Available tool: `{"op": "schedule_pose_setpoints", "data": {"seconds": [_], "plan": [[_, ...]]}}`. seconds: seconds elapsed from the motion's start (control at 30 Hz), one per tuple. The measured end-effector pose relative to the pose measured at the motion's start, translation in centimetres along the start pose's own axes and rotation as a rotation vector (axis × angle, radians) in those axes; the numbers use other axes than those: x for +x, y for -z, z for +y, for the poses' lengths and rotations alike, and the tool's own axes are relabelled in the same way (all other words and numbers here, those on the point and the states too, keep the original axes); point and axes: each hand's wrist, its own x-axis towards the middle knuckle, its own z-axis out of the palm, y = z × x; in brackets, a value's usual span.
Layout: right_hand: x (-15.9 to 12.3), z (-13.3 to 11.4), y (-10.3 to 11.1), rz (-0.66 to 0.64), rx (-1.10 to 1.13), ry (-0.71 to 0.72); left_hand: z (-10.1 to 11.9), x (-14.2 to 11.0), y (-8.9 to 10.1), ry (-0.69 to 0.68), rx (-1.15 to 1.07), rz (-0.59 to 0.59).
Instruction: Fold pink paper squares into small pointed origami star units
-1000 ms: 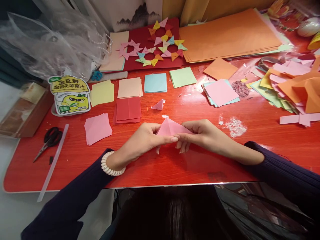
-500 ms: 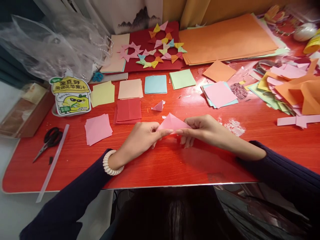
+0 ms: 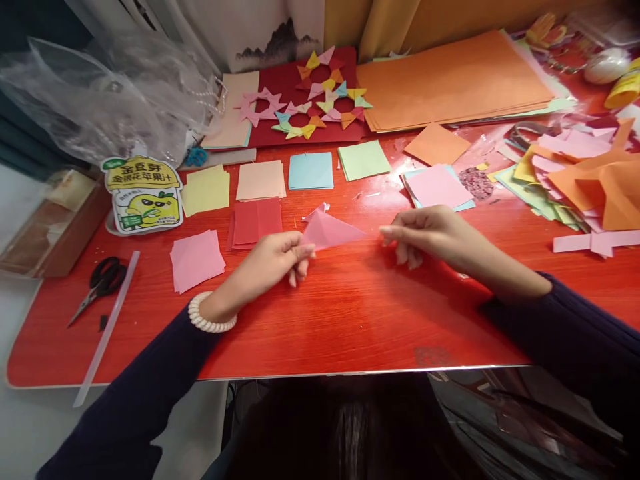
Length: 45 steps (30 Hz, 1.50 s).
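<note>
My left hand [image 3: 281,261] pinches one corner of a pink folded paper triangle [image 3: 331,233] between thumb and fingers. The triangle is raised over the red table, its pointed end aimed right and a crease running down from its top. My right hand [image 3: 425,235] is apart from the paper, to its right, thumb against curled fingers with nothing visible in them. Just behind the triangle lies a small folded pink piece [image 3: 319,211], partly covered by it. Near my left hand are a stack of red paper squares [image 3: 256,221] and a stack of pink squares [image 3: 197,261].
Stacks of yellow [image 3: 206,190], peach [image 3: 260,180], blue [image 3: 311,171] and green squares [image 3: 364,160] line the table. Folded paper star rings [image 3: 300,119] lie behind. Scissors [image 3: 97,287] and a translucent strip [image 3: 107,330] sit at left; paper scraps [image 3: 590,173] pile up at right.
My right hand has let go of the pink triangle and moved right. My left hand has shifted left with the triangle, which now tilts with its point to the right.
</note>
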Motion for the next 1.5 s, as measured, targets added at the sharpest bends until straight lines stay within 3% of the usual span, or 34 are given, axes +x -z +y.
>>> {"op": "schedule_pose_setpoints", "data": {"seconds": [0.13,0.2,0.3,0.37,0.53,0.67,0.93,1.13,1.5], "plan": [[-0.1,-1.3,0.1,0.170,0.143,0.037,-0.2,-0.1,1.1,-0.023,0.064,0.052],[-0.6,-2.4,-1.1,0.103,0.162,0.034,-0.3,-0.4,0.8,-0.028,0.084,-0.015],[-1.1,-3.1,-2.9,-0.201,0.102,-0.032,-0.1,-0.7,0.0,-0.012,0.105,-0.122],[-1.3,-2.9,-3.4,-0.294,0.061,-0.046,0.0,-0.8,-0.4,0.004,0.116,-0.150],[-1.1,-2.3,-3.0,-0.312,0.044,-0.045,0.0,-0.5,-0.2,0.052,0.080,-0.203],[-0.9,-2.3,-2.9,-0.323,0.055,-0.047,0.0,-0.5,0.2,0.010,0.063,-0.265],[-0.7,-1.8,-2.2,-0.438,0.162,-0.033,-0.2,-0.1,0.4,-0.004,0.071,-0.188],[-0.7,-2.0,-2.3,-0.408,0.194,-0.061,-0.3,-0.4,-0.1,-0.186,-0.036,-0.062],[-1.0,-2.1,-2.5,-0.386,0.252,-0.034,-0.9,-0.4,-0.5,-0.270,-0.002,-0.114]]}}
